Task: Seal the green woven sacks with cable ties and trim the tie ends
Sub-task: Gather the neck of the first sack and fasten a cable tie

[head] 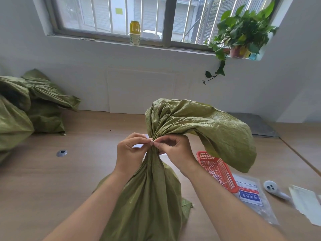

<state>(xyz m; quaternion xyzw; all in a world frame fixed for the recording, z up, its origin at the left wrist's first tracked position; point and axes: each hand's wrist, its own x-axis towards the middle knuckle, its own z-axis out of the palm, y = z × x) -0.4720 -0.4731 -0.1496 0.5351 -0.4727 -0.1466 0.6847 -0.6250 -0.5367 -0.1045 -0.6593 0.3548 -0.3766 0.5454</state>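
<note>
Over on the left a pile of green woven sacks [26, 108] lay slumped against the wall, well apart from the work, with bare wooden table [86, 171] and a small metal grommet [61, 153] between. In the middle stood the sack [152, 188] being sealed, its neck bunched tight and its loose top flopping over to the right. The left hand [129, 150] and right hand [175, 150] met at that neck, fingers curled, thumb and fingertips of each pinching a small white bit that I took for the cable tie [151, 140]; it was too small to tell whether its tail was threaded through the head. I judged this the fastening step, with the tie not yet cinched. The next move would call for pulling the tail snug while keeping the gathers together, then trimming. To the right, a red basket [217, 169] of white offcuts sat just beside the sack, under the drooping top, then a packet of ties [251, 197] and a white tool [274, 189], perhaps the cutter. The right side was crowded and the table's edge ran close there; the open room was leftward.
</note>
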